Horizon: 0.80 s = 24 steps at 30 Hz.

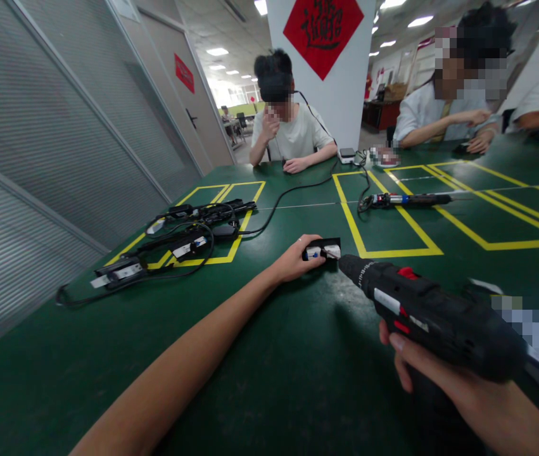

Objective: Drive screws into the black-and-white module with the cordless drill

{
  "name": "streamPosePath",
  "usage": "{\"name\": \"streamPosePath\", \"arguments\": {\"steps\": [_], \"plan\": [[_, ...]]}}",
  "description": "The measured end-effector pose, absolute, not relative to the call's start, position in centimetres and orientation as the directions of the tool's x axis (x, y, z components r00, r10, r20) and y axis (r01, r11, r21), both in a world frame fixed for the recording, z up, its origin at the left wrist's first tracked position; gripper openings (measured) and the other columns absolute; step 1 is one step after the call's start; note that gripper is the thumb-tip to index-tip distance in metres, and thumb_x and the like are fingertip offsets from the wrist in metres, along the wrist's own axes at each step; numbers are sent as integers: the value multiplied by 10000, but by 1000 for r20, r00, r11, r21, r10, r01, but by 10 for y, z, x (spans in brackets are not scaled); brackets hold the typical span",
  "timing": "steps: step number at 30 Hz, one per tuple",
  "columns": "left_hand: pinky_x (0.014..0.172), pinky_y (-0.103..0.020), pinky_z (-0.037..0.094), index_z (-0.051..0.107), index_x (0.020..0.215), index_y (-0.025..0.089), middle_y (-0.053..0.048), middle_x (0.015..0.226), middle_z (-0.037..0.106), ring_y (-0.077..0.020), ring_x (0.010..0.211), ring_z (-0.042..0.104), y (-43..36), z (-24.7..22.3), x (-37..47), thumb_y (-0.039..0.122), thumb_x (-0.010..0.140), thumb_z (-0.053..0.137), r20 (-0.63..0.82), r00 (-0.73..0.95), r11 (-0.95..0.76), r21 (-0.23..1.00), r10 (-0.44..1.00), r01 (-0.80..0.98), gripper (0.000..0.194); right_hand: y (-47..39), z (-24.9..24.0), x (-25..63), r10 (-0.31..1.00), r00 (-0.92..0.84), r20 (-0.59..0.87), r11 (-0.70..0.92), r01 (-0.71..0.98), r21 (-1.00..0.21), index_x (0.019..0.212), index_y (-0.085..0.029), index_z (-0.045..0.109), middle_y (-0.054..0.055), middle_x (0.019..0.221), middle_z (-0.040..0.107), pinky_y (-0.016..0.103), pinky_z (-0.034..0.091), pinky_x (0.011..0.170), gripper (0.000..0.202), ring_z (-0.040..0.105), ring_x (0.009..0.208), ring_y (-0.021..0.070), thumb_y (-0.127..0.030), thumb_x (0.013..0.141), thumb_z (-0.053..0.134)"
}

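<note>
My right hand (433,367) is wrapped round the grip of a black cordless drill (421,304) with red switches. The drill's chuck points left and away from me, towards a small black device with white labels (330,251). My left hand (298,258) grips the near left side of that device against the green table. A thin bit seems to reach from the chuck to the device's labelled face; whether it touches a screw is too small to tell.
Black adapters and cables (197,237) lie in a heap at the left. A soldering iron-like tool (406,200) rests inside yellow tape lines at the right. A person (298,136) sits across the green table (269,380); another person (444,120) sits at the far right.
</note>
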<state>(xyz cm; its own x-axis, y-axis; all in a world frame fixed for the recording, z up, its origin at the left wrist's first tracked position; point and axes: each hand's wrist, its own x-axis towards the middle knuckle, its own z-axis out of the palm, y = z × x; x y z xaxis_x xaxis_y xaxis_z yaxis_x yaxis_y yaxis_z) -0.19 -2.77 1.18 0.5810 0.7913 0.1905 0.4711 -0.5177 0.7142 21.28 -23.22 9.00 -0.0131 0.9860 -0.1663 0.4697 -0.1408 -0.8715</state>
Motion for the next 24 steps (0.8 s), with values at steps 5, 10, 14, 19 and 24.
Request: {"name": "streamPosePath", "arguments": {"steps": [5,10,14,19,24], "plan": [[966,-393,422,432,1278,205,-97,1268,488,-230,1091,519,-27,11,-2,403,785,574,195,586,-526,709,787,471,549,-234,87,212,982,11,-189,-181,351,-919,734,-251,590,-25,502,628,334,492,676,236,637,532,198,-468,793,517],[976,-395,415,437,1274,208,-93,1259,492,-229,1103,511,-26,9,-2,391,783,579,201,574,-520,714,794,469,543,-234,88,212,985,27,-170,-166,414,-895,699,-253,608,-7,541,675,374,469,783,263,656,586,210,-485,783,515],[987,-402,405,436,1276,207,-96,1257,492,-232,1110,508,-26,9,-1,393,782,579,199,578,-522,712,792,470,547,-235,90,208,989,50,-143,-151,390,-908,659,-262,608,-22,480,635,335,497,717,261,654,546,202,-479,775,521],[972,-394,418,439,1272,205,-98,1255,493,-232,1103,514,-25,9,-3,400,779,583,208,583,-532,709,785,463,549,-235,94,207,983,62,-170,-181,392,-902,638,-260,601,-23,496,642,297,502,642,249,637,523,181,-458,768,527],[964,-382,424,434,1276,198,-101,1253,499,-226,1096,522,-26,8,-3,403,785,577,209,582,-529,715,786,457,551,-234,94,211,981,10,-196,-181,426,-887,702,-250,604,-30,489,631,322,492,725,231,649,561,189,-439,791,507]]}}
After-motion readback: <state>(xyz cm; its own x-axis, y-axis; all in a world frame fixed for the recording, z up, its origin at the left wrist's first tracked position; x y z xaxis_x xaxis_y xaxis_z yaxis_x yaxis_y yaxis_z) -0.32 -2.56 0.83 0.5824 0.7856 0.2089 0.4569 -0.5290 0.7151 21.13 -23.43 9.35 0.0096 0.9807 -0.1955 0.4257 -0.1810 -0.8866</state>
